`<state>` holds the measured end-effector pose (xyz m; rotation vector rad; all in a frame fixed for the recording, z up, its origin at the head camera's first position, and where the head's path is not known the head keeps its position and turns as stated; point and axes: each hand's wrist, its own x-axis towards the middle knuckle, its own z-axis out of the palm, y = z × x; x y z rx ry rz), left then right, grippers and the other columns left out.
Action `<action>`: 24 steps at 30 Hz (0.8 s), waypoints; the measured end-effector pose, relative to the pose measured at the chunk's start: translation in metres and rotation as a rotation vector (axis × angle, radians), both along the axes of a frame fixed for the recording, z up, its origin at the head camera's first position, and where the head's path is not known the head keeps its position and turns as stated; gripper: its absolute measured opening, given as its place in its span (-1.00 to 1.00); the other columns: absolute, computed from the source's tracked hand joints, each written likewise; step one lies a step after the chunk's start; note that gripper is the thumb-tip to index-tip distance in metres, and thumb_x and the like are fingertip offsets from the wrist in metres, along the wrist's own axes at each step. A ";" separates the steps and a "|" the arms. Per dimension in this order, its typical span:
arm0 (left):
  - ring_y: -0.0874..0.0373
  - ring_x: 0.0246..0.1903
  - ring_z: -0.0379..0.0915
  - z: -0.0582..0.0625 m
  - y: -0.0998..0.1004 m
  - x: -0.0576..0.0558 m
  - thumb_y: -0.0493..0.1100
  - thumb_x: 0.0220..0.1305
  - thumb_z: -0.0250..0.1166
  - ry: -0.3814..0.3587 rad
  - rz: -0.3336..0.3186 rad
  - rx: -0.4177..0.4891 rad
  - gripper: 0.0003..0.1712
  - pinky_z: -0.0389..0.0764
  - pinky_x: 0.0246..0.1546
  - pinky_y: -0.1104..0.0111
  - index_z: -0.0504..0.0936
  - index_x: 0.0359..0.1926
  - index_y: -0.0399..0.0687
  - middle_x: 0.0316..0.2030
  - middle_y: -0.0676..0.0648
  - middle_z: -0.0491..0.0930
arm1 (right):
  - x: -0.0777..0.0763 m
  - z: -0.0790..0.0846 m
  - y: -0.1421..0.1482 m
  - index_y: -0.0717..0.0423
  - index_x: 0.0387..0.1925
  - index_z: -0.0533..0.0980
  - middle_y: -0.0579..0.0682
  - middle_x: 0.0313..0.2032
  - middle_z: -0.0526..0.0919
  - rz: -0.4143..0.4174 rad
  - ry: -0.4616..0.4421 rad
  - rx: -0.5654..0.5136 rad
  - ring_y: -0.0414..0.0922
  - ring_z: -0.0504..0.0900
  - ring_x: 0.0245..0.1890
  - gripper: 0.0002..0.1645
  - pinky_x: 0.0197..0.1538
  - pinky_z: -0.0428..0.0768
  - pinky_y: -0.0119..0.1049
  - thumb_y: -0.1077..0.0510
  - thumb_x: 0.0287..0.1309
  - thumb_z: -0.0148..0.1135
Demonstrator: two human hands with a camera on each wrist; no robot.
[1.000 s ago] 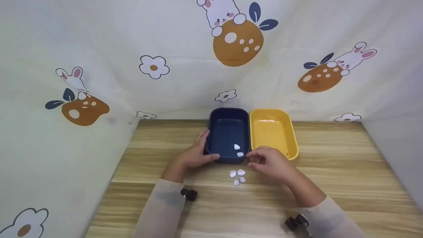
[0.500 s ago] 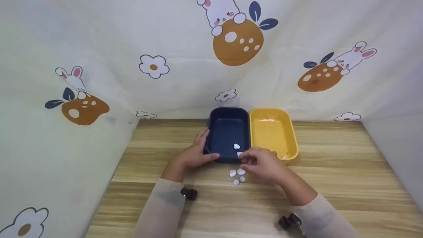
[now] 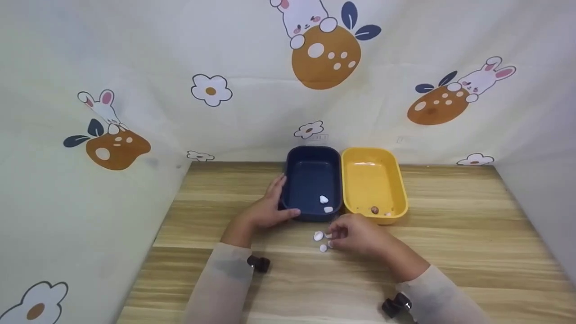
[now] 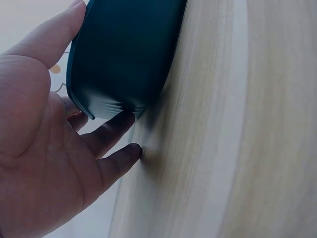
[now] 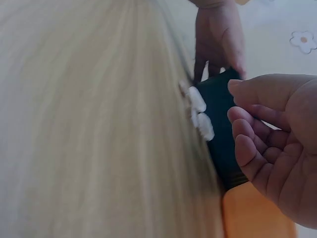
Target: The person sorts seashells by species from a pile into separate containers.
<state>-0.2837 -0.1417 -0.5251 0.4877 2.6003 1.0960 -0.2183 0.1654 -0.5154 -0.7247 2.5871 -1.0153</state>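
My left hand [image 3: 270, 207] spreads around the near-left corner of a dark blue plastic bin [image 3: 312, 150]. Its thumb lies at the rim and the fingers lean along the side; the left wrist view shows the fingertips [image 4: 130, 116] right at the bin's end wall. Two small white pieces, like shells or pebbles [image 3: 324, 199], lie inside. Several more white pieces [image 3: 318, 236] sit on the table just in front. Over them reaches my right hand [image 3: 360, 236], overlapping some. In the right wrist view, its thumb and fingers are apart with nothing visible between them.
A yellow bin [image 3: 403, 193] stands against the blue one's right side, holding a small brown piece [image 3: 375, 209] and a tiny pale one [image 3: 388, 214]. Behind both bins hangs a printed curtain [image 3: 252, 121]. All this is on a wood-grain table [image 3: 459, 234].
My right hand has come left from beside the blue bin's near-right corner, then down toward the white pieces on the table. More of the yellow bin's contents shows. My left hand has stayed put.
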 end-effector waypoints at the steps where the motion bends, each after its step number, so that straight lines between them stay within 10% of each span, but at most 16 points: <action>1: -0.26 0.68 -0.03 0.000 0.000 0.000 0.40 0.30 0.42 0.000 0.000 0.002 0.37 0.20 0.64 -0.15 -0.29 0.77 0.21 0.76 0.03 -0.39 | -0.001 -0.002 0.000 0.01 -0.15 0.79 -0.26 -0.40 0.72 0.012 0.001 0.004 -0.28 0.62 -0.37 -0.80 -0.28 0.64 -0.40 0.13 0.18 0.57; 24: -0.30 0.64 0.09 0.000 0.000 -0.001 0.41 0.30 0.42 -0.002 -0.002 0.013 0.36 0.23 0.63 -0.16 -0.27 0.77 0.18 0.76 -0.03 -0.35 | -0.003 -0.020 0.001 -0.05 -0.23 0.83 -0.21 -0.40 0.72 0.059 0.083 0.057 -0.34 0.57 -0.34 -0.82 -0.23 0.61 -0.42 0.22 0.09 0.56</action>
